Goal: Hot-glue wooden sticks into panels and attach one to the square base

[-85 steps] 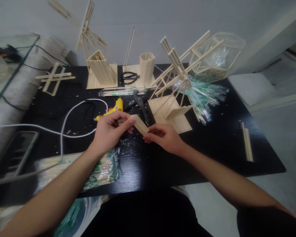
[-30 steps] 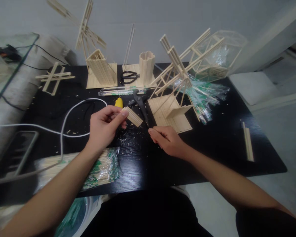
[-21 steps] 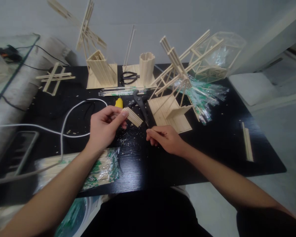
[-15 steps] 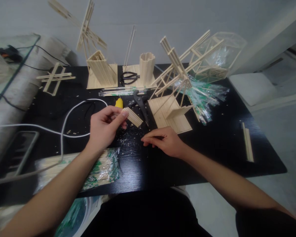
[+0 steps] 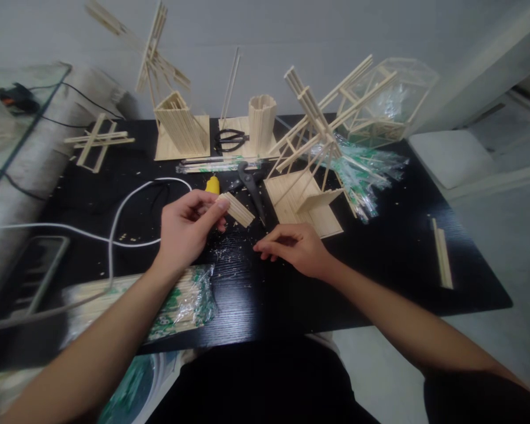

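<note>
Between thumb and fingers, my left hand (image 5: pixel 189 227) pinches a small panel of short wooden sticks (image 5: pixel 239 211) laid side by side. My right hand (image 5: pixel 297 247) hovers to its right, thumb and fingertips pressed together; whatever may be between them is too small to make out. Just beyond the panel lie dark-handled pliers (image 5: pixel 252 187), and a yellow glue gun (image 5: pixel 212 185) is partly hidden behind my left hand. Past my right hand stands a stick windmill model (image 5: pixel 320 126) on a flat stick base (image 5: pixel 287 197). Small wood scraps are scattered on the table below the panel.
On the black table (image 5: pixel 335 300) are a plastic pack of sticks (image 5: pixel 181 306) under my left forearm and a white cable (image 5: pixel 115 218). Behind stand a square stick tower (image 5: pixel 181 123), a round one (image 5: pixel 262 123) and black scissors (image 5: pixel 230 140). Loose sticks (image 5: pixel 442 253) lie right.
My right hand has shifted very slightly, its fingertips still pinched. The left hand keeps its hold on the stick panel, and the view has moved a little.
</note>
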Tool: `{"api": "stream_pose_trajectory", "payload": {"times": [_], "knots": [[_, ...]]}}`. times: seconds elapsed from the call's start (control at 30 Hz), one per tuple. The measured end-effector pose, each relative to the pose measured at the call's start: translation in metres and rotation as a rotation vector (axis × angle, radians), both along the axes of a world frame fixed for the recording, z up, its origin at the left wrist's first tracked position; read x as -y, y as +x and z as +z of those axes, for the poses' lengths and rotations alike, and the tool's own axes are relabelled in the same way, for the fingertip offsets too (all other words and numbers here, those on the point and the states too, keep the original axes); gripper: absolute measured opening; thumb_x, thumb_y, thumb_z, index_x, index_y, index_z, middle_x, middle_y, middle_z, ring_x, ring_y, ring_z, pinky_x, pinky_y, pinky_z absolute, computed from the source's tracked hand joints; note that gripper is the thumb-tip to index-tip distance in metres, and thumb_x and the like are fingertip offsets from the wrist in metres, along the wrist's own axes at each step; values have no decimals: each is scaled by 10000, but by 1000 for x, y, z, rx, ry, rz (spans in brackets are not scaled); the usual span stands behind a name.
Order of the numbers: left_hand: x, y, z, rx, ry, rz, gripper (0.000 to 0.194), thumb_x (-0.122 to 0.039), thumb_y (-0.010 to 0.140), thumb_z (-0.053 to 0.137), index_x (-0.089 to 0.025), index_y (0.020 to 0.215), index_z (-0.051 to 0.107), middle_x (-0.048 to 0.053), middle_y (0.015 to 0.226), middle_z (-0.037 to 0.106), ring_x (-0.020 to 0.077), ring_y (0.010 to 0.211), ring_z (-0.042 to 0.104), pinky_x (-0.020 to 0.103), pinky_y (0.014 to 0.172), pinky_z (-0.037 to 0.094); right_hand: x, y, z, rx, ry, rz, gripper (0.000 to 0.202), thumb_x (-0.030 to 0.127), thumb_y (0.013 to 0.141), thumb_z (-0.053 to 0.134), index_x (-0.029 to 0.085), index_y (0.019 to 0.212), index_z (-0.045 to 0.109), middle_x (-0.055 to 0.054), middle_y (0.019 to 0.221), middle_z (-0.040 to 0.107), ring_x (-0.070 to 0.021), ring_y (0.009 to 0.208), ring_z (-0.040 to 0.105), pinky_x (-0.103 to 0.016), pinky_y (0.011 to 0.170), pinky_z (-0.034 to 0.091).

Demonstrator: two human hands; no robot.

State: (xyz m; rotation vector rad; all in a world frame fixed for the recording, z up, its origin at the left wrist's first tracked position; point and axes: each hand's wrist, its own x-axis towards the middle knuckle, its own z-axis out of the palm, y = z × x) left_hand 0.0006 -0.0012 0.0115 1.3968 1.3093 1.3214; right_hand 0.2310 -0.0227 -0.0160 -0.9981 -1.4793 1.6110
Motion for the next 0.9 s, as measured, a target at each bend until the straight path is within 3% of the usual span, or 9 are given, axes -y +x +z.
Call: {"api": "stream_pose_trajectory", "payload": {"times": [0.1, 0.2, 0.33, 0.4, 0.6, 0.73, 0.9], "knots": [[0, -1, 0, 5, -11, -9, 92, -241, 864, 792, -179, 818, 743, -7, 635, 700, 90, 504, 623, 204, 528, 519, 0, 0, 2, 58, 1, 8, 466, 550, 963, 662, 170, 706, 744, -38, 673, 741, -113, 586, 669, -231, 550, 530], [0, -2, -2, 3, -16, -15, 93, -242, 868, 790, -178, 820, 742, -7, 635, 699, 90, 503, 620, 203, 524, 515, -2, -1, 0, 105, 13, -35, 520, 564, 968, 644, 176, 622, 667, -7, 572, 659, -95, 515, 607, -215, 508, 502], [0, -2, -4, 0, -23, -27, 106, -259, 873, 791, -183, 822, 738, -7, 638, 697, 92, 514, 623, 205, 533, 512, -5, -1, -8, 72, 22, -51, 310, 475, 919, 725, 168, 917, 773, -54, 843, 779, -107, 603, 655, -220, 513, 531], [0, -2, -4, -5, -31, -40, 107, -263, 876, 787, -185, 821, 738, -8, 628, 692, 95, 509, 619, 211, 531, 507, -6, -1, -12, 55, 7, -62, 308, 436, 895, 756, 173, 1053, 784, -75, 946, 796, -126, 666, 691, -228, 524, 551], [4, 1, -5, -17, -93, -173, 151, -331, 888, 782, -193, 843, 742, -5, 619, 680, 110, 506, 615, 225, 523, 502, -5, -2, -11, 45, -31, -92, 436, 431, 789, 867, 159, 1115, 769, -26, 748, 754, -150, 633, 703, -259, 559, 566], [7, 5, -3, -79, -127, -259, 178, -358, 871, 798, -187, 863, 749, 9, 629, 695, 115, 505, 623, 212, 497, 498, -1, -4, -8, 7, -27, 1, 357, 436, 822, 844, 164, 1038, 760, -21, 795, 753, -119, 590, 684, -236, 534, 527], [8, 8, -3, -124, -134, -360, 209, -382, 866, 808, -181, 868, 754, 13, 654, 710, 102, 502, 624, 181, 464, 473, 3, -9, -7, 16, -43, -9, 359, 509, 836, 823, 158, 869, 752, -31, 760, 757, -86, 494, 613, -215, 472, 469]]}}
